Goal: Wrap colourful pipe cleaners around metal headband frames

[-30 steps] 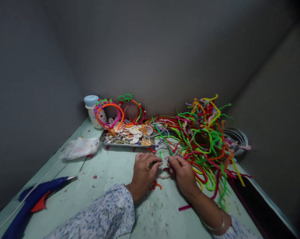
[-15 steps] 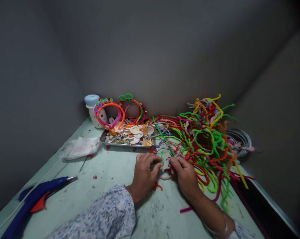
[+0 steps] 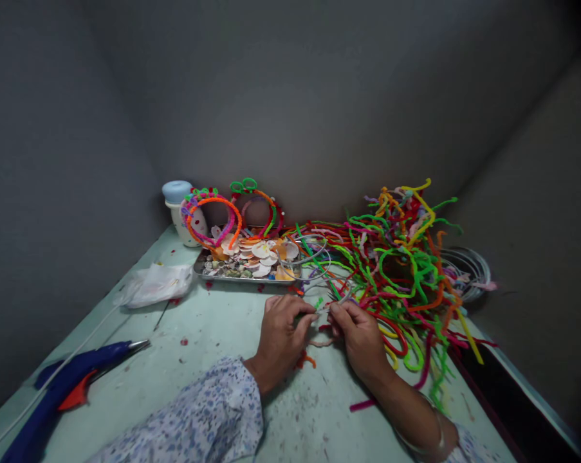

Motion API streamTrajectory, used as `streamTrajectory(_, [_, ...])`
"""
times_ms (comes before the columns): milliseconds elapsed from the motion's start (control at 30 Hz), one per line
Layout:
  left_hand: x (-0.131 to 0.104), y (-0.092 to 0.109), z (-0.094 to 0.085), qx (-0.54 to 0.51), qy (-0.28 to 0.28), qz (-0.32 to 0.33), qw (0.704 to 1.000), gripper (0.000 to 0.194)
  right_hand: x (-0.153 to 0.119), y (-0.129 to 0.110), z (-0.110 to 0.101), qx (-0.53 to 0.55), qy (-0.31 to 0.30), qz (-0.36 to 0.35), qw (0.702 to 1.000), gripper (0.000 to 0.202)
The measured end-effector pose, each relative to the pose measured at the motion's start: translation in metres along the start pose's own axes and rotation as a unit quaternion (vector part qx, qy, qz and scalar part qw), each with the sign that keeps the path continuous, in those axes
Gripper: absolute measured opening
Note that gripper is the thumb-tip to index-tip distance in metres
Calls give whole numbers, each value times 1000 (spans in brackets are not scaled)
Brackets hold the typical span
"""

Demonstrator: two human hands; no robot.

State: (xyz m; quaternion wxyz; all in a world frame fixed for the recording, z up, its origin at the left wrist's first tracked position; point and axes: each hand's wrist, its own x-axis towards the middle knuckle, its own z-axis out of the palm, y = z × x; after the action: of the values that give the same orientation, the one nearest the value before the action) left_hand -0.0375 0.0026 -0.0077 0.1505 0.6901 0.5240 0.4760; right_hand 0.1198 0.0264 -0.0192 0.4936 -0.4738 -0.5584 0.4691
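Small green fuzzy piece point(image 3: 318, 303) between left hand point(image 3: 281, 334) and right hand point(image 3: 360, 337), over the pale bench point(image 3: 217, 347), fingers of both drawn close to thumbs, cannot tell whether gripping it, shell-filled tray point(image 3: 244, 281) beyond, tangled pipe cleaners point(image 3: 421, 278) rightward.

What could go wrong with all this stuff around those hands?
Anything small slipping from the left hand or right hand could get lost among the tangled pipe cleaners. The headbands standing at the shell tray might topple if bumped. And the glue gun, if hot, might scorch the left sleeve should it stray.
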Motion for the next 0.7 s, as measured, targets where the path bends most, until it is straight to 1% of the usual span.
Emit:
streamTrajectory(233, [1, 2, -1, 6, -23, -7, 1000, 8, 0, -3, 1, 6, 5, 0, 1000, 43])
streamTrajectory(533, [0, 4, -2, 11, -41, -5, 999, 10, 0, -5, 2, -7, 5, -19, 1000, 43])
streamTrajectory(700, [1, 3, -1, 14, -63, -13, 998, 11, -1, -4, 2, 10, 15, -12, 1000, 34])
